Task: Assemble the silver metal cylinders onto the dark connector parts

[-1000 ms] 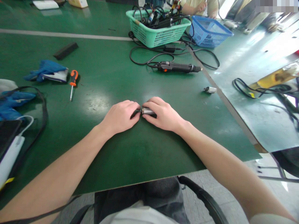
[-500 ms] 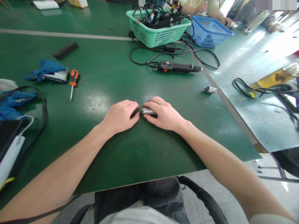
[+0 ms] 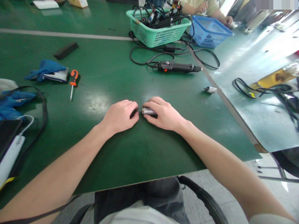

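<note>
We see a small silver cylinder lying sideways between the thumb and fingers of the right grip. Its sides look smooth and metallic, and its long axis runs across our view. The left end pokes out past the right grip's fingertips, facing the left grip; the other end is hidden within the right grip. A thin, dark piece shows in the narrow gap between both grips, too small for us to tell whether it joins the cylinder.
</note>
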The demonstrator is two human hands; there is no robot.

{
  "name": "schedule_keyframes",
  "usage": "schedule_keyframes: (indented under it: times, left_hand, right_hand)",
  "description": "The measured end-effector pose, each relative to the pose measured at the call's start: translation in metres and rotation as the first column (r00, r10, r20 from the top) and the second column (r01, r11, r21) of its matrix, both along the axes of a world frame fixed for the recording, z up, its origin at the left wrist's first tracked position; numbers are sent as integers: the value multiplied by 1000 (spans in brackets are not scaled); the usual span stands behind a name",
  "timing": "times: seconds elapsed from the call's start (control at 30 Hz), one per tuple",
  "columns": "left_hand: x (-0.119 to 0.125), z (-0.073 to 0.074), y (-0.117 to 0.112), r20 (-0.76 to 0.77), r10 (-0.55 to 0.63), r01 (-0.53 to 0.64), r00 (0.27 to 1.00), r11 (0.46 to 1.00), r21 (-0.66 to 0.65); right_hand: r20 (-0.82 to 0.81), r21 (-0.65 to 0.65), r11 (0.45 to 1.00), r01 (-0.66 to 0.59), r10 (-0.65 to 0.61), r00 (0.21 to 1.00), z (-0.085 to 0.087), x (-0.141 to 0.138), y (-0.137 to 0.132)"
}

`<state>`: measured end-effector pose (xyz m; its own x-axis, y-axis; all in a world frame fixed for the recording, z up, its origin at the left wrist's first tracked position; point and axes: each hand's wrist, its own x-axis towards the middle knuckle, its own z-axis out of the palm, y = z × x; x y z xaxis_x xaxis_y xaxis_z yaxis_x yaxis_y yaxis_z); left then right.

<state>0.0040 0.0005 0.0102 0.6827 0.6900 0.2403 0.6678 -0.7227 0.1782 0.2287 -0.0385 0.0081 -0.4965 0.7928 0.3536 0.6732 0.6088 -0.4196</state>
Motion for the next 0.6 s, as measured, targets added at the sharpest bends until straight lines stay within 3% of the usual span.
schedule_keyframes:
  times: [0.6]
  left_hand:
    - [0, -2, 0, 4, -8, 8, 1000, 1000, 4]
  right_hand:
    - [-10, 8, 1000, -2, 3, 1000, 1, 1, -1]
